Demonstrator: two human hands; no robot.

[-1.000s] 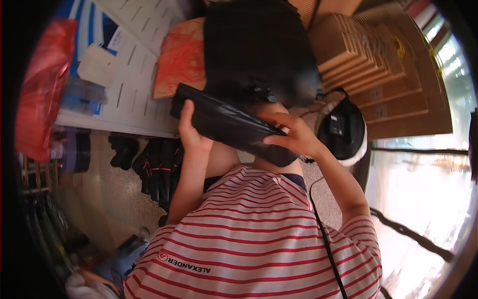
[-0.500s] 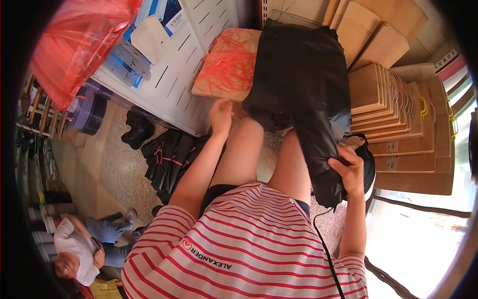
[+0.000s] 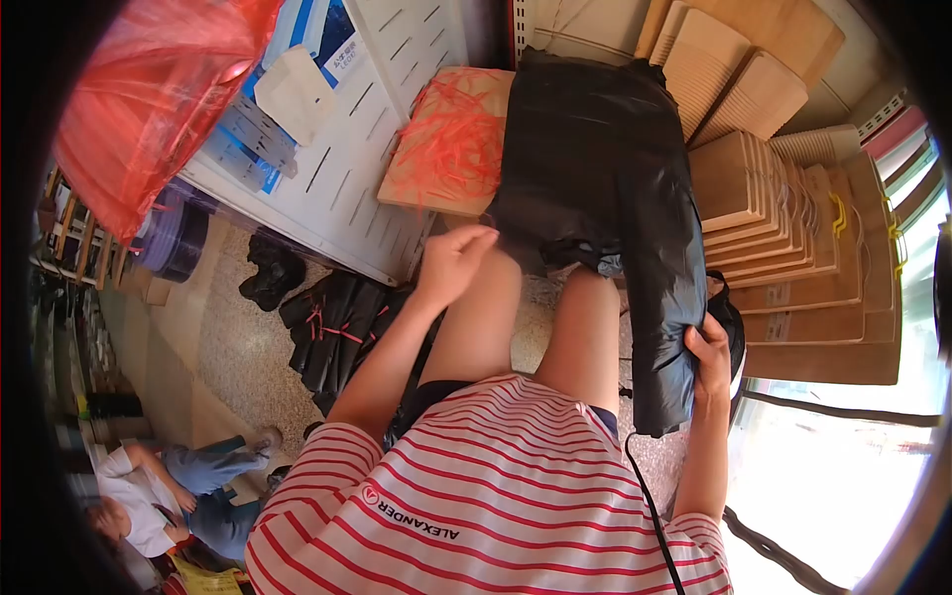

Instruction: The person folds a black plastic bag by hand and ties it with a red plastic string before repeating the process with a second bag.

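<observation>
A pile of black plastic bags (image 3: pixel 585 129) lies in front of me above my knees. One long folded black plastic bag (image 3: pixel 662 327) hangs from its right side past my thigh. My right hand (image 3: pixel 710 355) grips the right edge of this folded bag, fingers partly behind it. At the pile's lower left corner, my left hand (image 3: pixel 458 266) is closed with thumb and fingertips together. Its fingertips meet the dark plastic edge, but what they pinch is hidden. Beside the pile, loose red plastic strips (image 3: pixel 451 149) lie on a tan board (image 3: pixel 436 203).
Wooden boards (image 3: pixel 793 258) are stacked to the right. A white slotted panel (image 3: pixel 337 149) stands left, below a red plastic bag (image 3: pixel 159 99). Tied black bundles (image 3: pixel 337 322) lie on the floor. Another person (image 3: pixel 169 496) sits at lower left.
My left hand has moved right and slightly down, to the pile's corner. My right hand has shifted lower, and the hanging bag has swung right and lies straighter.
</observation>
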